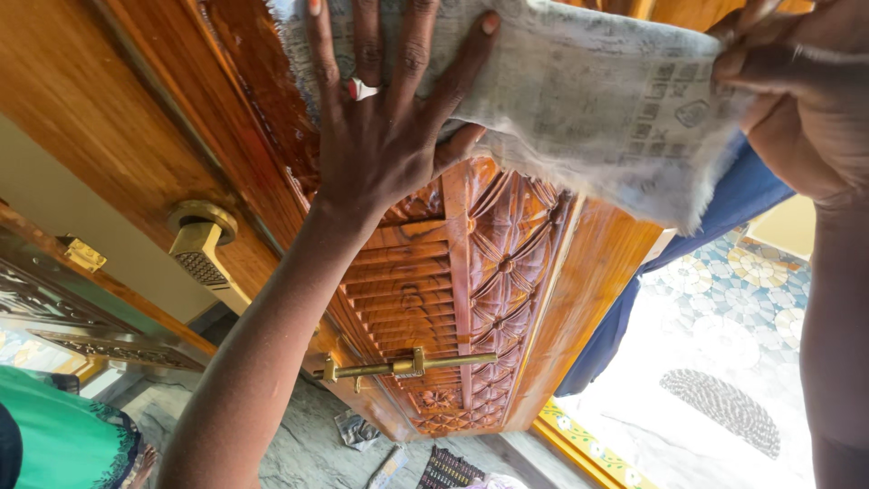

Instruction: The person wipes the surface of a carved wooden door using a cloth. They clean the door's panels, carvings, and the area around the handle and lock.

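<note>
A carved, glossy wooden door (pixel 471 299) fills the view, seen at a steep tilt. My left hand (pixel 385 118) lies flat with fingers spread, pressing a sheet of grey printed paper (pixel 597 100) against the door's upper panel. A ring sits on one finger. My right hand (pixel 797 91) grips the paper's right edge at the top right. The paper covers part of the carved panel and hides what lies under it.
A brass lever handle (pixel 201 246) sticks out at the left. A brass slide bolt (pixel 412 366) crosses the door's lower part. A blue cloth (pixel 652 272) hangs behind the door's edge. Patterned floor tiles (pixel 742 299) lie at right. Scraps (pixel 358 430) lie on the grey floor.
</note>
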